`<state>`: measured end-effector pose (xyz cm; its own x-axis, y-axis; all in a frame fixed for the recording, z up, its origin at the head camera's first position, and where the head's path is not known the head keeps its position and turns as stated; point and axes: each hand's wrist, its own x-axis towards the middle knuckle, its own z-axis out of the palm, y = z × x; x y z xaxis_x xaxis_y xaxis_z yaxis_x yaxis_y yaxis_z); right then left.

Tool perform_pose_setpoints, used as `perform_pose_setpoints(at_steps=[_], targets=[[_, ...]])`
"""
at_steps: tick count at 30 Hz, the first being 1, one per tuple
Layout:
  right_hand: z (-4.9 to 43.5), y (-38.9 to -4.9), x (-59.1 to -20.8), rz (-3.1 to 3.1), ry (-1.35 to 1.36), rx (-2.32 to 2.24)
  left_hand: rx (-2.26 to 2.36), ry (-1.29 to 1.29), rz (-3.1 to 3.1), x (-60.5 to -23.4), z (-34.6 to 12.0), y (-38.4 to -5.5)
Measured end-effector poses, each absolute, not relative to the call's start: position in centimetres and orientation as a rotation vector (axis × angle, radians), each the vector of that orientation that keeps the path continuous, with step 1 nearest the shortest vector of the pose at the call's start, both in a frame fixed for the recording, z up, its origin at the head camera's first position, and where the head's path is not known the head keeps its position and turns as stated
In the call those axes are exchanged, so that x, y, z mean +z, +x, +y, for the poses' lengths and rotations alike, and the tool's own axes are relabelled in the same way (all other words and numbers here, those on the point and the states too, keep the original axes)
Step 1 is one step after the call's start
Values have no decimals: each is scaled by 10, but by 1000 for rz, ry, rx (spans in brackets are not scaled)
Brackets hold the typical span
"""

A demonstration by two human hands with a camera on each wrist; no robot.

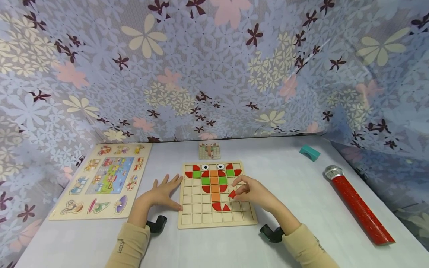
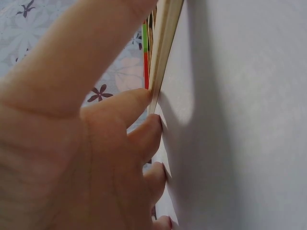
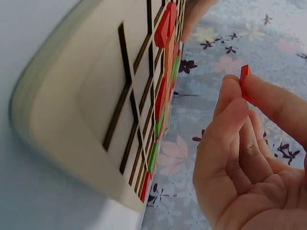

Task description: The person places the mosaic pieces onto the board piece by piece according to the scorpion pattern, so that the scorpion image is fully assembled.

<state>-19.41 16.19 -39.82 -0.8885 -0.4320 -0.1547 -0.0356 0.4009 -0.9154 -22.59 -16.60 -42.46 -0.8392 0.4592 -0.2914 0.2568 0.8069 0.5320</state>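
Note:
A wooden grid board [image 1: 197,220] carries red, green and orange pieces and two eye pieces in a symmetrical pattern. My right hand [image 1: 254,191] pinches a small red triangular piece [image 3: 245,76] between thumb and fingertip, over the right half of the board. Below it on the grid lies another red triangle [image 1: 226,207], beside a red quarter-round piece [image 1: 216,206] under the orange column [image 1: 214,186]. With fingers spread, my left hand [image 1: 160,195] rests at the board's left edge. In the left wrist view its thumb and index finger reach the board's side [image 2: 165,45].
Behind the board lies a small pattern card [image 1: 209,150]. A wooden picture puzzle [image 1: 134,206] is on the left of the table. On the right are a teal arch block [image 1: 310,152] and a red toy microphone [image 1: 360,206]. A flowered cloth [image 1: 214,74] hangs behind.

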Motion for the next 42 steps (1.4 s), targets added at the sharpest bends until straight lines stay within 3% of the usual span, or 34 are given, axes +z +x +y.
perform_pose_setpoints(at_steps=[21, 42], targets=[[131, -177, -410, 2528, -510, -1021, 654, 530, 2591, -422, -163, -226], [127, -175, -411, 2625, -548, -930, 655, 511, 2578, -422, -163, -225]])
